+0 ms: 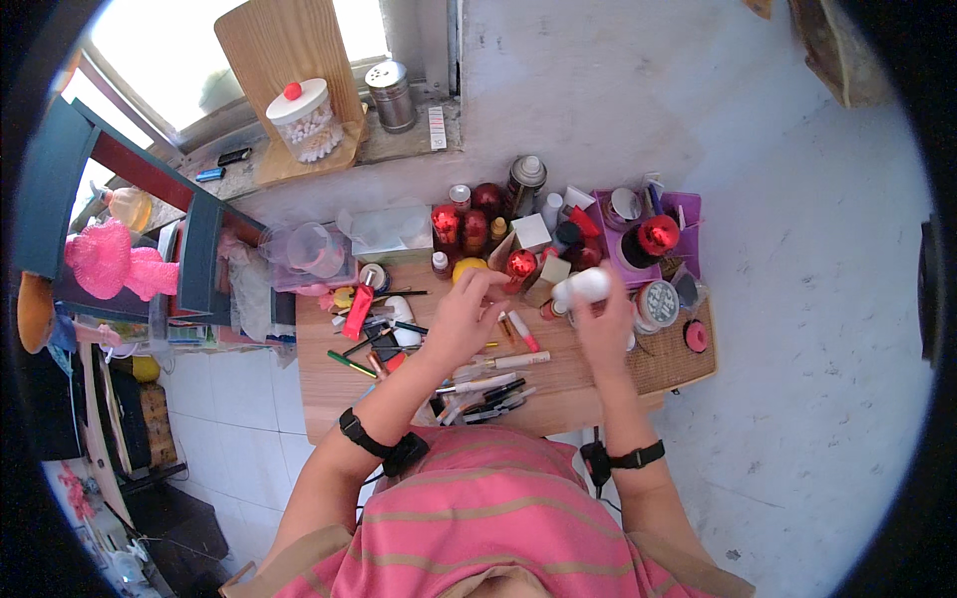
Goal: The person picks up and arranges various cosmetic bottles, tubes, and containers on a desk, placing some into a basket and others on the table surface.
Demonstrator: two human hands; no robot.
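Note:
My right hand grips a small white bottle-like container above the right part of the wooden table; the container is slightly blurred. Over the middle of the table, my left hand has its fingers curved and apart, with nothing visible between them. Just beyond its fingertips stands an item with a shiny red cap, close to a yellow round object. Below the hands lie a white-and-pink tube, a white pen-like stick and a pile of pens and slim tubes.
A purple basket stands at the back right, beside a woven mat holding a round clear-lidded jar. A spray can is against the wall. To the left are a red tube and a dark blue shelf.

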